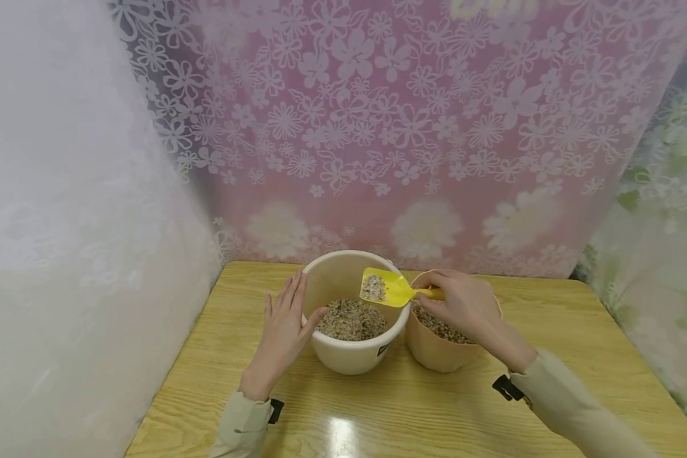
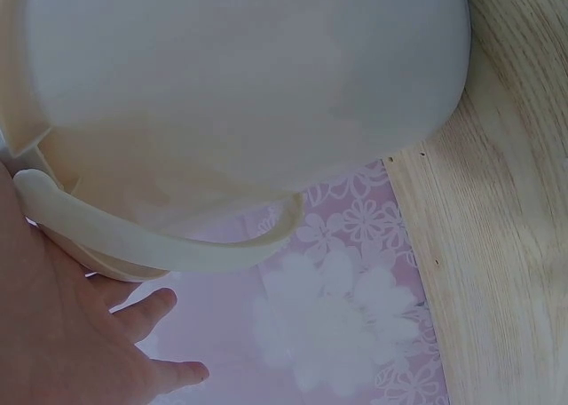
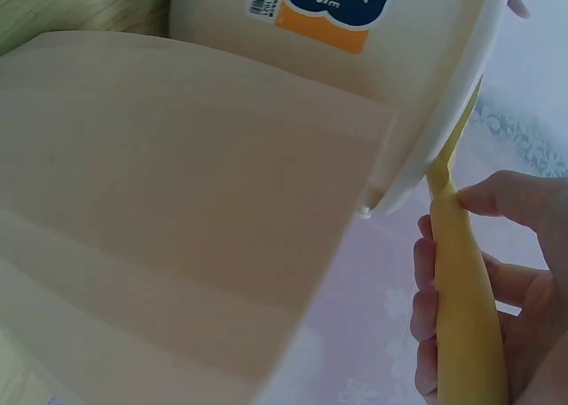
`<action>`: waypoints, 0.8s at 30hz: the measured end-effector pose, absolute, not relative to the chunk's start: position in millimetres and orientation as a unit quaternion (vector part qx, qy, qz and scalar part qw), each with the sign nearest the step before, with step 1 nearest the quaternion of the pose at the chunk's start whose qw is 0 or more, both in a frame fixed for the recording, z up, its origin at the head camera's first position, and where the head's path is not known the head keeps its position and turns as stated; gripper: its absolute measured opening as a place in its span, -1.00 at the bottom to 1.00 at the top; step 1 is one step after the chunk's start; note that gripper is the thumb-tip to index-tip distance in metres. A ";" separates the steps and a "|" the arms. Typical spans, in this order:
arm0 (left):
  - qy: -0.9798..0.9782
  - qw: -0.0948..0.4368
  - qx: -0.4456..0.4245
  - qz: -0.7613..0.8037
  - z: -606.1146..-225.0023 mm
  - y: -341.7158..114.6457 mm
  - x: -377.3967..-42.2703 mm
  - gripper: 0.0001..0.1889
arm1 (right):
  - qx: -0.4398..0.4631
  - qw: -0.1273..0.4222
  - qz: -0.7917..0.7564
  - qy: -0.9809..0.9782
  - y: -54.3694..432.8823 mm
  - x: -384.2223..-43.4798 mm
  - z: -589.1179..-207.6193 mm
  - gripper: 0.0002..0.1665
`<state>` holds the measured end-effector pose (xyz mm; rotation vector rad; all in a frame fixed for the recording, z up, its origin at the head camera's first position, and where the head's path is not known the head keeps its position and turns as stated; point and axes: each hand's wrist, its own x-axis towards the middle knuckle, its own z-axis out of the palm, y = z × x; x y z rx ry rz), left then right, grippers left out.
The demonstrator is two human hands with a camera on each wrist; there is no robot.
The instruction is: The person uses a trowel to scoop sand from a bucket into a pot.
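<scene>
A white plastic bucket (image 1: 343, 359) holds a layer of grey-brown grainy material (image 1: 352, 321). My left hand (image 1: 283, 334) rests against its left rim, fingers straight along the outside and thumb over the edge. The left wrist view shows the bucket's handle (image 2: 169, 245) hanging beside that palm. In my right hand (image 1: 466, 305) is a small yellow shovel (image 1: 399, 291), gripped by its handle (image 3: 466, 307). Its blade lies over the bucket's right rim, carrying some pale grains (image 1: 373, 287). Under the right hand stands a peach-coloured pot (image 1: 435, 353) with similar grains (image 1: 443, 329) inside.
Bucket and pot stand side by side on a wooden table (image 1: 332, 407). Behind the table hangs a pink flowered curtain (image 1: 349, 127); pale sheets hang on the left (image 1: 80, 222) and right (image 1: 658, 254). A printed label (image 3: 337, 10) is on the bucket's side.
</scene>
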<state>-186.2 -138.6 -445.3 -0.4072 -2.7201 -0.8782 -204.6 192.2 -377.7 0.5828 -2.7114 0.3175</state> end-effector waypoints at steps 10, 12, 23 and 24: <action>-0.935 0.128 -0.142 -0.299 -444.5 -138.0 -185.9 -0.13 | 0.226 0.242 0.051 -0.942 197.5 -195.1 -386.5 -0.81; -0.935 0.129 -0.142 -0.297 -444.4 -138.1 -186.0 -0.13 | 0.230 0.242 0.036 -0.942 196.7 -194.6 -387.7 -0.80; -0.935 0.129 -0.141 -0.298 -446.1 -138.7 -187.1 -0.12 | 0.249 0.278 -0.013 -0.928 190.9 -190.0 -390.7 -0.76; -0.935 0.130 -0.141 -0.298 -446.0 -138.8 -187.1 -0.12 | 0.250 0.283 -0.012 -0.926 190.3 -190.1 -391.4 -0.77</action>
